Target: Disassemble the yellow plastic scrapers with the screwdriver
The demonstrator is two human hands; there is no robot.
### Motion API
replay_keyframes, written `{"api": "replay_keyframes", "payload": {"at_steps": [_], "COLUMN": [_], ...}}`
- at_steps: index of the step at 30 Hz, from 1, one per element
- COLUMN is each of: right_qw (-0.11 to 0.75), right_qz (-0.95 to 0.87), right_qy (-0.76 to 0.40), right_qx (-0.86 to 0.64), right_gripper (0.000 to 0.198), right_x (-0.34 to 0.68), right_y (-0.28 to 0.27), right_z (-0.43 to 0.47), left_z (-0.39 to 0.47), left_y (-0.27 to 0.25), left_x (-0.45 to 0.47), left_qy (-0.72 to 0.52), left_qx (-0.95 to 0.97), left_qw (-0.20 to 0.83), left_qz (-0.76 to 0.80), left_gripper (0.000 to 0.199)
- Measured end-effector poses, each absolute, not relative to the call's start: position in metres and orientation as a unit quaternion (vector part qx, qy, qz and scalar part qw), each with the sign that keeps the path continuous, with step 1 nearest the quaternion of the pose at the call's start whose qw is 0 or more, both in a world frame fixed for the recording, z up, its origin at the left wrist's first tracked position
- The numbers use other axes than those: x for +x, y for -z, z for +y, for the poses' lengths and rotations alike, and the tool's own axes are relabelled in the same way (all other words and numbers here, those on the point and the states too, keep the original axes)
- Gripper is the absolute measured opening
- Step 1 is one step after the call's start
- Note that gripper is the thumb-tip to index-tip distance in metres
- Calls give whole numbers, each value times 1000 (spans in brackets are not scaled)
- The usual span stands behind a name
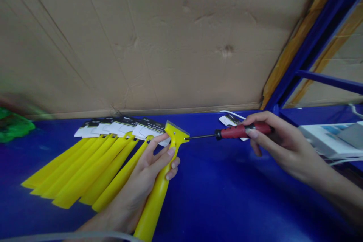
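My left hand (154,166) is closed around the neck of a yellow scraper (159,200), which is tilted with its bladed head up and its long handle toward me. Two small screws show on the head. In my right hand (283,147) is a screwdriver (238,131) with a red and black handle. It is held level, its thin dark shaft pointing left, and the tip meets the right side of the scraper head. Left of my left hand, several more yellow scrapers (85,166) lie in a fanned row, with black-and-white cards (121,126) at their upper ends.
The blue tabletop (227,196) runs up to a cardboard wall (176,45). Near the wall lies a small black-and-white card (228,120) beside a white cord. A white box-shaped thing (331,136) stands at right, below a blue metal frame (306,45). Green plastic (14,124) lies far left.
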State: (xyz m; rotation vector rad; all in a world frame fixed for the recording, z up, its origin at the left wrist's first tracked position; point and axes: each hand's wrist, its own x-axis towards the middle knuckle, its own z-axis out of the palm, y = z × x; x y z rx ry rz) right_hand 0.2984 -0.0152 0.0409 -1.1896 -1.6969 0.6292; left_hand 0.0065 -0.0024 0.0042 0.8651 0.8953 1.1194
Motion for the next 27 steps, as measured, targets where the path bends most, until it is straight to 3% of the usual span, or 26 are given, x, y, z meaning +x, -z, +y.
{"api": "replay_keyframes", "payload": {"at_steps": [4,8,12,17,21,27], "right_qw": [441,431,466,446,437,476], "right_qz": [-685,-700,-693,-671,-690,-687], "right_qy": [-213,-274,-271,-221,-288,-238], "right_qx": [-539,-498,-480,-550,-500,-495], "right_gripper": [37,40,29,38,42,27], "right_x": [301,301,296,300,303,298], "right_y": [-39,-45,-44,-37,-43,-41], "right_z": [-14,-17,-17,-12,-14,-14], "left_z": [-3,-1,-2,-5,-3,-5], "left_y": [0,2,2,4,5,2], "left_x": [8,7,9,9,7,10], "left_qy": [-504,-508,-510,-492,-501,-494], "left_qx": [385,381,380,393,393,384], "left_qw": [671,666,666,680,668,681], "left_qz": [384,392,390,376,385,382], "left_gripper": [60,58,58,52,56,53]}}
